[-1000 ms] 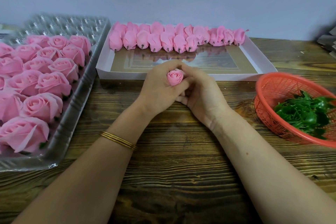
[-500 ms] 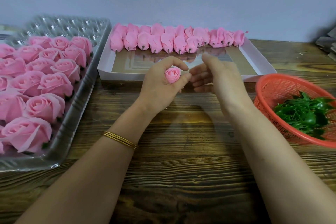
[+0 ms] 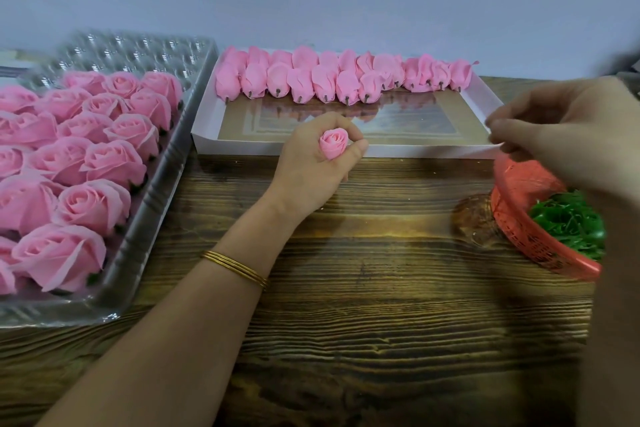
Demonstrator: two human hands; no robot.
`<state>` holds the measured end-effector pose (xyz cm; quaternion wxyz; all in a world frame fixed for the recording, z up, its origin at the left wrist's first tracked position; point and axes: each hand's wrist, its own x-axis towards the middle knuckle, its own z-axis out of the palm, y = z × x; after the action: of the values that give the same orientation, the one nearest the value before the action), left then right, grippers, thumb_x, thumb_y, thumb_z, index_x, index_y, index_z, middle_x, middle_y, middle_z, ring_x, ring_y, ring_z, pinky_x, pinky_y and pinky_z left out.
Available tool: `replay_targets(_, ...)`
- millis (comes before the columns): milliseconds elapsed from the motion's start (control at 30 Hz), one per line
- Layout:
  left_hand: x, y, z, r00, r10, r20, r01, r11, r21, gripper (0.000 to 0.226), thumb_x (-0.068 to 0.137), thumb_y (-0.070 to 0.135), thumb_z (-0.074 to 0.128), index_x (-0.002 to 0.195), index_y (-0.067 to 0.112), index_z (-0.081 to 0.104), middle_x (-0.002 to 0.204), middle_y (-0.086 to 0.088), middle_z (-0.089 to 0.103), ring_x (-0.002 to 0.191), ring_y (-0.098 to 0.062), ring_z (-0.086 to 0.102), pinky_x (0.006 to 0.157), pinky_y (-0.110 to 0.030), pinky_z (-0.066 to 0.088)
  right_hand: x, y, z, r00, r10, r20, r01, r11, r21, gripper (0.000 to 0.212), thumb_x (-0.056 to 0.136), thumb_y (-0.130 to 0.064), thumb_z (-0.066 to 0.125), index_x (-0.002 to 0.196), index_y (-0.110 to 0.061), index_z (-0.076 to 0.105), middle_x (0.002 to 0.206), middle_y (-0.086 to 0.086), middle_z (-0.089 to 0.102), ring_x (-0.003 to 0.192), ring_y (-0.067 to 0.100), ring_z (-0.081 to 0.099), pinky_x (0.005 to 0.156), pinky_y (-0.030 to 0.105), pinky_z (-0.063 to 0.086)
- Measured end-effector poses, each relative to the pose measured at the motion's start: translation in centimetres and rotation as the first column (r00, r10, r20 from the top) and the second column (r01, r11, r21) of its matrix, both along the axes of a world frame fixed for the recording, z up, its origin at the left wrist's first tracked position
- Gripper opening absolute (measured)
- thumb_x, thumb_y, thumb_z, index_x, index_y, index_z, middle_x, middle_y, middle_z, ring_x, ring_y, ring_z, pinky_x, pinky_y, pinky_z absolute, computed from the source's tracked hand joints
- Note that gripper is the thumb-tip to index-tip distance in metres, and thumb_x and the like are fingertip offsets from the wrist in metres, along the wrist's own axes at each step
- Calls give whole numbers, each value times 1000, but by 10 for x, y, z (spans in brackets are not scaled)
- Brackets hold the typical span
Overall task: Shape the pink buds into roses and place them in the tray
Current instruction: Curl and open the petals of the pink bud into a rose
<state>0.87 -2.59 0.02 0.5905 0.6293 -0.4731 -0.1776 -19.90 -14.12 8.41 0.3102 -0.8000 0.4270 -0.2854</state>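
- Left hand (image 3: 308,173) pinches the pink bud (image 3: 333,144) between thumb and curled fingers, tip up, above the counter (image 3: 381,288) near the middle of the view, just in front of the white box (image 3: 346,151) at 12 o'clock.
- Right hand (image 3: 568,135) hovers at 3 o'clock over the red basket (image 3: 530,239) of green leaves (image 3: 568,222). It is blurred, with its fingers bent, and I cannot tell whether it pinches anything.
- The bud looks tightly wrapped and far smaller than the open roses (image 3: 93,204) in the clear tray (image 3: 145,218) at 9 o'clock, so I judge the shaping is not yet done.
- To do it well, grip the base low, so the petals stay free.
- If a leaf piece is wanted, take one only and seat it under the base.
- Peel the outer petals outward one at a time, turning the bud a little between each. They look soft and likely to crease or tear.
- Place the finished rose in an open pocket at the tray's far end, about 10 o'clock, without pressing on its neighbours.
- More buds (image 3: 301,87) wait in a row at the back of the box.
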Motion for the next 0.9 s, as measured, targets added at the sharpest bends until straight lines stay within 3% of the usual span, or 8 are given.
replay_targets(100,-1,0,1,1000,2,-8,-2,1000,-1,5,88,6,69,87,8,65,58,12,56,48,-2,53,54,-19,50,-20,-6,2,998,-65,-26,66,997,33,14,60,-37,67,73,-36,74,69,3,71,64,17,64,73,41,56)
replay_targets(200,0,-1,0,999,17,-30,-17,1000,0,5,88,6,70,86,8,65,58,14,57,48,-1,53,52,-18,48,-40,-19,-3,990,-101,-98,104,994,23,32,51,-51,63,79,-39,73,70,1,72,62,15,66,59,29,55)
replay_targets(300,1,-2,-1,999,19,-39,-19,1000,-6,5,88,6,70,85,8,65,55,15,57,48,-2,53,51,-18,48,-61,-45,-13,963,-151,-223,145,988,-44,35,50,-55,62,82,-44,72,70,-9,72,68,21,69,61,42,58)
replay_targets(400,0,-2,0,999,20,-47,-21,1000,-14,6,88,5,69,85,7,65,59,13,56,48,-1,53,51,-16,46,-66,-57,-23,921,-170,-351,142,984,-107,30,50,-48,66,79,-54,69,69,-21,69,69,18,69,57,38,56)
replay_targets(467,0,-2,-1,998,24,-50,-25,1000,-12,5,88,4,69,86,7,65,60,12,56,48,-1,52,52,-16,47,-62,-54,-28,874,-181,-451,137,982,-129,30,56,-37,76,71,-60,65,62,-16,68,70,14,67,63,33,56)
replay_targets(567,0,-2,-1,998,32,-51,-32,999,-9,5,87,5,69,86,6,65,60,11,56,47,-2,52,52,-16,47,-52,-47,-30,790,-207,-578,174,978,-113,36,63,-22,88,55,-50,66,70,-12,68,78,20,65,78,39,54)
replay_targets(733,1,-1,-1,999,34,-40,-34,999,-1,6,88,6,70,85,8,65,61,9,57,48,-2,53,53,-19,49,-43,-43,-32,691,-179,-700,155,983,-98,32,64,-29,87,55,-44,60,82,-2,62,84,23,56,74,34,41)
replay_targets(900,1,-1,-2,998,39,-39,-39,999,-2,9,87,5,70,82,11,65,60,10,57,48,-2,53,53,-18,48,-42,-44,-33,681,-163,-714,129,986,-102,28,69,-31,82,54,-44,62,78,-5,59,78,19,51,68,31,36)
